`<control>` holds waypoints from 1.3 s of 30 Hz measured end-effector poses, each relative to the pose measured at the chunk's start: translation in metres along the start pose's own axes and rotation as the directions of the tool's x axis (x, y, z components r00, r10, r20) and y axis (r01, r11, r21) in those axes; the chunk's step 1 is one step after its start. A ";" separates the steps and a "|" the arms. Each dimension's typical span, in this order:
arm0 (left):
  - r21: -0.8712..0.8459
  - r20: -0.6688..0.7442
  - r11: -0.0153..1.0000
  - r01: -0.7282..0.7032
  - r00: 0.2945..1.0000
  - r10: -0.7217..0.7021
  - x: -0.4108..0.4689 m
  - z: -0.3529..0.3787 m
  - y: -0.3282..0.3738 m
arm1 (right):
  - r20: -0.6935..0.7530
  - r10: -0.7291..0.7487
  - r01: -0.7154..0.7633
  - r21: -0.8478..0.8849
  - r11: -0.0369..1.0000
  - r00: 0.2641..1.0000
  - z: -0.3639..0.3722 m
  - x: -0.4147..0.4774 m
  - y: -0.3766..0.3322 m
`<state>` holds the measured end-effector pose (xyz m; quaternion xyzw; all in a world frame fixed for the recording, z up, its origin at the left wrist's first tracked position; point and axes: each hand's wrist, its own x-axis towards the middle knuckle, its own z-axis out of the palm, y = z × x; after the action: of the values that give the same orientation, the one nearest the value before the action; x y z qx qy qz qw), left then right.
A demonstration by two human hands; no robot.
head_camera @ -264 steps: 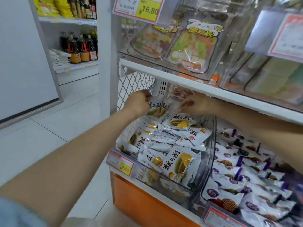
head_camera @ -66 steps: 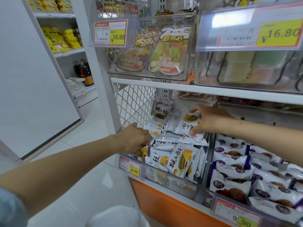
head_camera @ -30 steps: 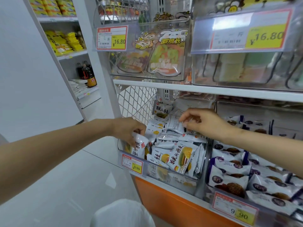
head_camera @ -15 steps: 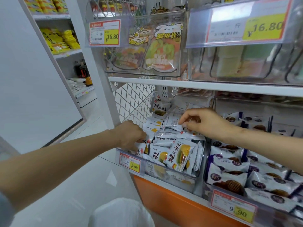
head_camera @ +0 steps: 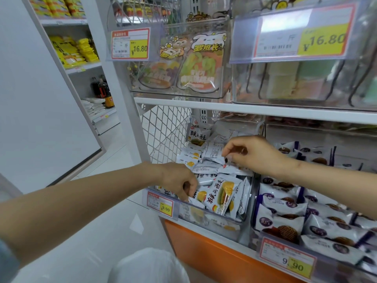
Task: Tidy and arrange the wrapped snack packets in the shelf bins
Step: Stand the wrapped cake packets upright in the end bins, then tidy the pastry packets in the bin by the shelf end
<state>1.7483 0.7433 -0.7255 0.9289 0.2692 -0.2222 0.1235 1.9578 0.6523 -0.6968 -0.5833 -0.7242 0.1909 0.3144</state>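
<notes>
Your left hand (head_camera: pixel 179 183) is curling its fingers down at the 7 o'clock corner of the clear bin (head_camera: pixel 214 222), thumb and fingertips closing on the edge of a front packet (head_camera: pixel 199 198). Your right hand (head_camera: pixel 254 154) is pinching, thumb against forefinger, the corner of a plain-side packet (head_camera: pixel 212 153) at 1 o'clock of the pile, with its small-print side showing. The hands are working apart: left low at the front, right higher toward the back.

The snack packets (head_camera: pixel 221 196), white wrappers with yellow art, are filling this bin in a loose heap. One tall packet (head_camera: pixel 196 135) is standing at 12 o'clock against the back. A 9.90 tag (head_camera: pixel 160 203) is hanging on the bin front at 8 o'clock, just under your left hand.

At 3 o'clock a neighbour bin (head_camera: pixel 254 231) is holding purple-and-white packets (head_camera: pixel 282 219) in rows. A mesh panel (head_camera: pixel 163 135) is closing the shelf side at 10 o'clock. Fruit pouches (head_camera: pixel 199 64) are sitting in the bin above, at 12 o'clock. Below, at 6 o'clock, an orange panel (head_camera: pixel 204 248) is running under the shelf, and a white bag (head_camera: pixel 149 266) is showing lower down.
</notes>
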 end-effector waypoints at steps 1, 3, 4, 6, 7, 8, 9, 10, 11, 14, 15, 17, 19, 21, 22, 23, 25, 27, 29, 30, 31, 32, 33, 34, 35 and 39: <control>0.002 -0.024 1.000 0.004 1.000 -0.004 -0.001 0.001 0.000 | -0.006 -0.006 0.006 -0.078 0.997 1.000 -0.003 0.003 0.003; -0.025 -0.091 1.000 0.015 0.996 -0.017 -0.004 0.003 0.000 | 0.061 0.030 -0.010 -0.315 0.949 0.998 -0.013 0.009 0.010; -0.033 -0.127 0.999 0.018 0.992 -0.022 -0.006 0.003 0.001 | 0.132 0.096 -0.032 -0.420 0.907 0.987 -0.017 0.012 0.012; -0.039 -0.166 0.999 0.027 0.986 -0.034 -0.009 0.003 0.002 | 0.274 0.261 -0.078 -0.536 0.840 0.926 -0.022 0.016 0.015; -0.056 -0.165 0.998 0.034 0.985 -0.042 -0.010 0.001 0.002 | 0.315 0.312 -0.091 -0.558 0.825 0.896 -0.023 0.018 0.015; -0.089 -0.156 0.995 0.040 0.986 -0.054 -0.012 -0.001 0.002 | 0.340 0.336 -0.099 -0.559 0.823 0.878 -0.024 0.019 0.014; -0.131 -0.144 0.990 0.048 0.987 -0.067 -0.013 -0.004 0.003 | 0.360 0.351 -0.109 -0.548 0.829 0.864 -0.024 0.021 0.013; -0.171 -0.137 0.984 0.053 0.988 -0.077 -0.015 -0.008 0.003 | 0.378 0.362 -0.113 -0.542 0.833 0.852 -0.024 0.022 0.011; -0.200 -0.142 0.979 0.051 0.987 -0.080 -0.017 -0.011 0.003 | 0.388 0.371 -0.107 -0.555 0.825 0.844 -0.024 0.022 0.009; -0.237 -0.192 0.971 0.028 0.979 -0.075 -0.020 -0.020 0.005 | 0.321 0.332 -0.048 -0.650 0.758 0.887 -0.020 0.022 0.000; -0.252 -0.222 0.968 0.019 0.972 -0.077 -0.020 -0.023 0.006 | 0.275 0.288 -0.028 -0.676 0.736 0.917 -0.018 0.022 -0.001; -0.345 -0.309 0.938 -0.006 0.945 -0.108 -0.020 -0.027 0.007 | 0.161 0.192 -0.029 -0.689 0.724 0.968 -0.018 0.020 -0.003; -0.507 -0.389 0.860 -0.052 0.904 -0.175 -0.021 -0.032 0.010 | 0.021 0.139 -0.104 -0.554 0.826 0.990 -0.025 0.018 -0.007; -0.618 -0.429 0.781 -0.094 0.872 -0.235 -0.021 -0.036 0.017 | -0.021 0.174 -0.175 -0.229 0.958 0.984 -0.033 0.016 -0.008; -0.662 -0.432 0.741 -0.115 0.866 -0.252 -0.021 -0.038 0.022 | 0.033 0.192 -0.189 -0.059 0.980 0.981 -0.035 0.014 -0.011; -0.702 -0.438 0.698 -0.145 0.860 -0.262 -0.021 -0.041 0.027 | 0.117 0.189 -0.199 0.080 0.977 0.975 -0.035 0.012 -0.015; -0.769 -0.447 0.607 -0.202 0.849 -0.283 -0.023 -0.047 0.037 | 0.247 0.170 -0.232 0.248 0.941 0.954 -0.029 0.011 -0.016; -0.786 -0.407 0.601 -0.148 0.855 -0.321 -0.027 -0.053 0.043 | 0.209 0.144 -0.210 0.343 0.916 0.967 -0.023 0.012 -0.016; -0.867 -0.249 0.496 -0.041 0.899 -0.361 -0.029 -0.056 0.044 | 0.056 0.098 -0.111 0.357 0.928 0.994 -0.019 0.014 -0.014; -0.938 -0.139 0.346 -0.005 0.921 -0.364 -0.028 -0.056 0.042 | -0.026 0.076 -0.065 0.294 0.954 0.997 -0.019 0.015 -0.011; -0.989 -0.048 0.151 0.005 0.938 -0.344 -0.028 -0.056 0.042 | -0.089 0.039 -0.020 0.211 0.977 0.995 -0.018 0.016 -0.009; -1.000 -0.009 -0.022 -0.017 0.946 -0.324 -0.027 -0.056 0.041 | -0.126 -0.010 0.030 0.157 0.987 0.992 -0.017 0.016 -0.008; -0.990 -0.015 -0.127 -0.056 0.952 -0.307 -0.026 -0.056 0.039 | -0.145 -0.063 0.083 0.136 0.987 0.987 -0.015 0.015 -0.008; -0.986 -0.038 -0.142 -0.085 0.950 -0.309 -0.023 -0.055 0.037 | -0.149 -0.104 0.125 0.140 0.982 0.983 -0.013 0.014 -0.008; -0.990 -0.064 -0.101 -0.102 0.944 -0.323 -0.023 -0.054 0.036 | -0.138 -0.126 0.146 0.153 0.977 0.982 -0.011 0.012 -0.008; -0.990 -0.130 0.096 -0.102 0.926 -0.355 -0.023 -0.051 0.027 | -0.017 -0.100 0.101 0.196 0.975 0.995 -0.009 0.005 -0.011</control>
<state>1.7633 0.7284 -0.6672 0.6012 0.4445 0.1677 0.6425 1.9552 0.6540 -0.6817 -0.5128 -0.7293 0.2433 0.3820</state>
